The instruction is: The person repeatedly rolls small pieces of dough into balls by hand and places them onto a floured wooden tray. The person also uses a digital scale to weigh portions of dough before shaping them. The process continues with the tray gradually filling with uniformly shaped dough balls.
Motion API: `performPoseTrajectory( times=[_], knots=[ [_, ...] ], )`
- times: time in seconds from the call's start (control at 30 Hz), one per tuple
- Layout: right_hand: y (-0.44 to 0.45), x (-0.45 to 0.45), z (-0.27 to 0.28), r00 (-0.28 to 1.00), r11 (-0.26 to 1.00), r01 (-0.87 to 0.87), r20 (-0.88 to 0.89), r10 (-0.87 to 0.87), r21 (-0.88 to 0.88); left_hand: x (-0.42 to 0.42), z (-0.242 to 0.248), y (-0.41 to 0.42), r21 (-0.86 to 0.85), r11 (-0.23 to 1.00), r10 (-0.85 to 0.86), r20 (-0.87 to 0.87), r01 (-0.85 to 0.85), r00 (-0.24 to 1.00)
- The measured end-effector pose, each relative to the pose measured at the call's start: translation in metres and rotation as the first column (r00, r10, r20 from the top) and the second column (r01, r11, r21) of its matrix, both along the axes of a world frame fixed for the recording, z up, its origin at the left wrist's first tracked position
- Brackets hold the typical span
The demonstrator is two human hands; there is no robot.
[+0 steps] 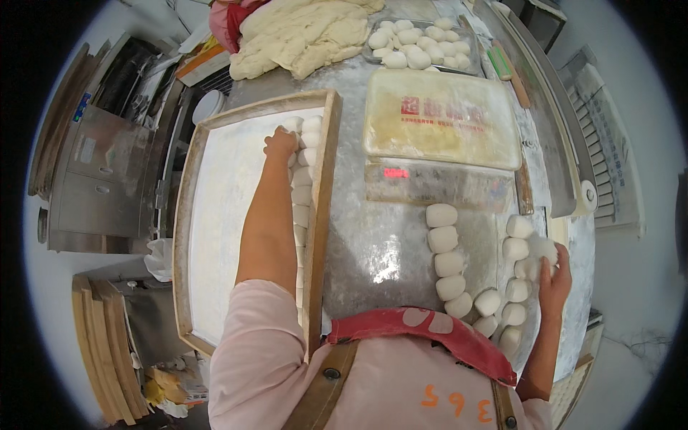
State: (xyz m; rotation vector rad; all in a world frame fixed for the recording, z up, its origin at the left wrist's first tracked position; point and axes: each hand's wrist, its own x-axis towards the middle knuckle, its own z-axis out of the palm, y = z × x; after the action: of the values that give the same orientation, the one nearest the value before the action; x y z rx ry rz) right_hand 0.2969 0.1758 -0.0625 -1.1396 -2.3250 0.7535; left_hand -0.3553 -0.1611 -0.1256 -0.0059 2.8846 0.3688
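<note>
My left hand [281, 141] reaches over a shallow wooden tray [327, 177] lined with white. Its fingers curl against a dough piece [295, 141] near the far end of the inner of two rows along the tray's right wall. My forearm hides part of these rows. At the right of the metal table, my right hand [556, 277] grips a motion-blurred white dough piece [544, 249] between thumb and fingers. Beside it runs a column of floured dough pieces [517, 291]. Another column of dough pieces [449, 264] stands further left, and the two curve together near my apron [398, 325].
Beyond the dough columns stands a scale [441, 185] with a lit red display, under a yellowish plastic container [441, 118] bearing writing. Behind are a tray of dough balls [416, 45] and a large dough mass [309, 40]. A green-handled scraper [500, 63] lies at right.
</note>
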Motion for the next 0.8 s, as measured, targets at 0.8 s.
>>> performPoseTrajectory(
  times=[0.8],
  knots=[
    [-0.031,0.181,-0.016,0.872,0.874,0.305,0.258,-0.416,0.378,0.316,0.057,0.154,-0.028,-0.457,-0.869,-0.199,0.889,-0.453]
  ],
)
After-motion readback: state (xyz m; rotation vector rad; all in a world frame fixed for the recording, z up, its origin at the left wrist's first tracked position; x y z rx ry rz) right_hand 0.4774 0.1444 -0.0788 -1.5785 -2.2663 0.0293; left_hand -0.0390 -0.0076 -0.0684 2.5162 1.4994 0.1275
